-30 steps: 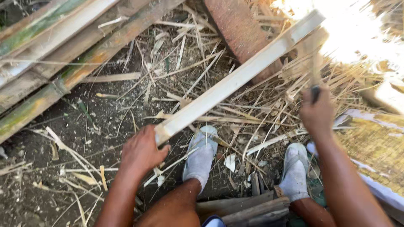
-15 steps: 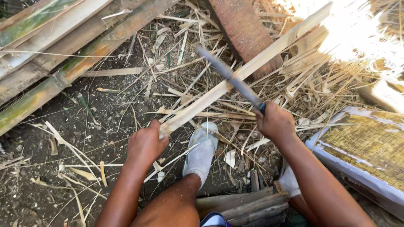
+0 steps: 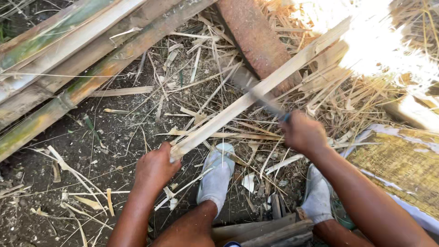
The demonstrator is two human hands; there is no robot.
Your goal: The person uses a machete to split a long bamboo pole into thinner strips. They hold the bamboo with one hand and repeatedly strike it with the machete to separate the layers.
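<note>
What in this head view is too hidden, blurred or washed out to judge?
- Knife blade: motion-blurred; its edge and contact with the bamboo strip are unclear.
- Strip's far end: lost in sun glare, upper right.
- Knife handle: covered by the right hand.
- Strip's near end: covered by the left hand.

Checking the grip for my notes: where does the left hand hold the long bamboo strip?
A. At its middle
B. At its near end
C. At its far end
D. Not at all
B: the left hand grips the bamboo strip at its near end, beside the shoe.
</note>
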